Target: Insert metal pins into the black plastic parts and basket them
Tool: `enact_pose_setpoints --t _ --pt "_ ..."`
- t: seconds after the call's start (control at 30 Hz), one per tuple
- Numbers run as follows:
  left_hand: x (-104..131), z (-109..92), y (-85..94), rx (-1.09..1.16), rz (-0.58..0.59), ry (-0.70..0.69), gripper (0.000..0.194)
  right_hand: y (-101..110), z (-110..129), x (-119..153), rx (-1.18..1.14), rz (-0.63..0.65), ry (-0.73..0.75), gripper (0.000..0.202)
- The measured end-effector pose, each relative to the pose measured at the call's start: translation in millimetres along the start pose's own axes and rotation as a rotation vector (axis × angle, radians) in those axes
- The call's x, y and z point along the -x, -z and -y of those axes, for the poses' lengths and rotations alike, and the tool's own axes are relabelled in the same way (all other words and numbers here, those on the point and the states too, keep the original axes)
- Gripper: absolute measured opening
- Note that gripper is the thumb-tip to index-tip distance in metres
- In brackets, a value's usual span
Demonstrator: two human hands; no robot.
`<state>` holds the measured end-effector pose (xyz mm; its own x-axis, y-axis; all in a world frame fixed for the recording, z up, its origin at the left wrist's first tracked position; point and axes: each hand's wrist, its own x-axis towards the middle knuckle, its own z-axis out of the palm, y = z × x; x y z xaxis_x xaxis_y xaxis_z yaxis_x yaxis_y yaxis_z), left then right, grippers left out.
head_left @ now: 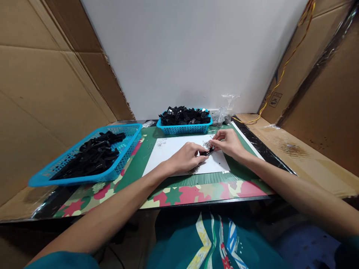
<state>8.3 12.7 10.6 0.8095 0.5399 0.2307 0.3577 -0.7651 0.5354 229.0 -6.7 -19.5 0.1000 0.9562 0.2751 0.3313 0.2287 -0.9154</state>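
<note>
On a white sheet, my left hand is closed on a small black piece, thumb and fingers pinching it at its left end. My right hand meets the piece's right end, its thumb and fingertips pressed together in a pinch. What the right fingertips hold is too small to make out. Tiny metallic bits lie in a small pile just behind the piece, and another small pile lies in front of my left hand.
A large blue basket at left holds many black strips. Behind the sheet, a smaller blue basket is heaped with black pieces. Clear plastic bags sit beside it. Cardboard walls flank the table, and a yellow wire hangs at right.
</note>
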Motion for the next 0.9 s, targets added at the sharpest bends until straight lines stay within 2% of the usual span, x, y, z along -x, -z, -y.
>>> enact_pose_setpoints --t 0.17,0.3,0.4,0.5,0.63,0.77,0.9 --pt "0 6 -0.2 -0.046 -0.05 -0.061 0.027 -1 6 1 0.046 -0.026 0.066 0.022" --pt "-1 14 0.1 -0.025 -0.145 -0.12 0.033 11 18 -2 -0.052 -0.162 0.186 0.026" --pt "-1 15 2.8 -0.034 -0.224 -0.107 0.034 26 23 -7 -0.126 -0.25 0.233 0.024" --pt "-2 15 5.7 -0.005 -0.288 -0.082 0.028 36 20 -12 -0.123 -0.233 0.221 0.025" --pt "-3 17 6.4 0.118 -0.332 -0.057 0.014 33 14 -15 -0.118 -0.178 0.191 0.029" --pt "-2 20 4.1 0.185 -0.363 -0.089 0.018 26 15 -12 -0.131 -0.128 0.198 0.029" --pt "-1 16 3.3 0.155 -0.377 -0.103 0.016 27 18 -11 -0.124 -0.115 0.203 0.027"
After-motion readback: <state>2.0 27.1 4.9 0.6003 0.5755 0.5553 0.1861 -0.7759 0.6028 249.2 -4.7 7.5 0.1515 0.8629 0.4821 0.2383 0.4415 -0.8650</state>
